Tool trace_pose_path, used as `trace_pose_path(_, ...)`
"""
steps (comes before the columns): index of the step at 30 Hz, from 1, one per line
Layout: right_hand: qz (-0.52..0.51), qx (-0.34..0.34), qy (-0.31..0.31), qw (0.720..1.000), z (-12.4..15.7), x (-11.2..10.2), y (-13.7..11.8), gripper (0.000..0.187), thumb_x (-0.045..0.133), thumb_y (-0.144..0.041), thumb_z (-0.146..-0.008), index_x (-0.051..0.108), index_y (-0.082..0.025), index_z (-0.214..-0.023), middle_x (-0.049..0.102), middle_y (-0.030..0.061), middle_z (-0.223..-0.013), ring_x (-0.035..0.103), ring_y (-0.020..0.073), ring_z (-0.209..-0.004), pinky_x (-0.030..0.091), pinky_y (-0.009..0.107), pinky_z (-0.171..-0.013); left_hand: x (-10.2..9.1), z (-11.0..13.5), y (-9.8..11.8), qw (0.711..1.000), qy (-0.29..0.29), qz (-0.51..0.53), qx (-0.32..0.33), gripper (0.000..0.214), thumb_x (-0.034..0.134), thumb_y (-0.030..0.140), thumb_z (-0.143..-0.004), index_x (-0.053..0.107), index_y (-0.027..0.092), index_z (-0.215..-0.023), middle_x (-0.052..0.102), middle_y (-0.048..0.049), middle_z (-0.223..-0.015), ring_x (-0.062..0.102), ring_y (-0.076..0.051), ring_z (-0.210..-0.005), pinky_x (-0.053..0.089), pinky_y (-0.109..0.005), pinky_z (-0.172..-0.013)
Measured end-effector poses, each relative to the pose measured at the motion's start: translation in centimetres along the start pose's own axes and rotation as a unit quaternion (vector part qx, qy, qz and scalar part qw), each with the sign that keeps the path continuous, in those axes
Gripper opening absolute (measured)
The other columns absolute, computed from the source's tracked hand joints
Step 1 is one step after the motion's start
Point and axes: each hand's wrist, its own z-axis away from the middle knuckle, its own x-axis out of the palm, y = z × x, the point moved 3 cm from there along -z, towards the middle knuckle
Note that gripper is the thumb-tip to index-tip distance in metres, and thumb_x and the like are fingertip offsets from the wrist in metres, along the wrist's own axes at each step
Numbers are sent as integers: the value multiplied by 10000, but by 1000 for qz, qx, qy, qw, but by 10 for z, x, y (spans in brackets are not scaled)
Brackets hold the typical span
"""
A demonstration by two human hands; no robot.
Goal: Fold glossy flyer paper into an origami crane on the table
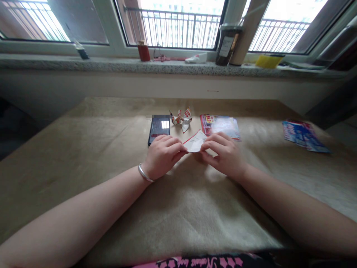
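A small whitish piece of paper [194,142] with a red edge is stretched between my two hands, just above the table. My left hand [164,153] pinches its left corner between thumb and fingers; a silver bangle circles that wrist. On the opposite side, my right hand [223,153] grips the right end with thumb and forefinger. Behind my left hand lies a dark phone [160,128], its screen reflecting the window. Folded paper pieces [182,120] with red and white print stand beside the phone. Beyond my right hand is a stack of colourful printed leaflets [221,126].
More blue and red leaflets [304,136] lie at the right of the brown-covered table [111,208]. Along the stone windowsill [111,66] stand a red container [143,51], a dark canister [227,45] and a yellow item [268,61]. Windows with railings are behind.
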Motion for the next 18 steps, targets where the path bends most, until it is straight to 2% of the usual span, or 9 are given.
trace_pose_path(6,-6,9,42,999,1,-4,3,74,596,-151,-768,574,-203,-720,612,36,-738,539,175,-735,464,315,-701,3,2,-6,996,30,72,-33,127,555,267,-882,652,187,-871,626,-29,-843,565,-131,-776,470,-265,-729)
trace_pose_path(10,-25,15,68,997,2,-7,8,96,610,-145,-750,558,-209,-701,593,26,-705,536,171,-712,468,312,-680,5,4,-14,981,66,153,-102,142,550,249,-880,664,174,-923,562,-46,-870,542,-98,-709,483,-192,-595)
trace_pose_path(13,-40,9,68,997,3,-6,9,99,615,-146,-745,559,-218,-705,589,19,-705,535,166,-705,467,309,-674,8,6,-18,972,63,173,-147,163,554,265,-878,670,179,-954,550,-29,-809,510,-79,-629,462,-171,-535)
trace_pose_path(16,-56,5,51,997,3,-5,8,91,606,-152,-753,570,-225,-712,593,19,-712,536,168,-714,469,313,-677,9,7,-19,961,51,210,-172,183,525,269,-894,658,184,-987,577,-20,-777,545,-86,-649,484,-179,-562)
trace_pose_path(18,-69,0,36,997,3,-5,6,80,594,-165,-769,586,-229,-722,600,19,-717,538,169,-720,470,320,-686,9,7,-18,944,62,263,-188,188,509,270,-900,641,169,-990,608,-34,-831,585,-91,-686,513,-188,-597)
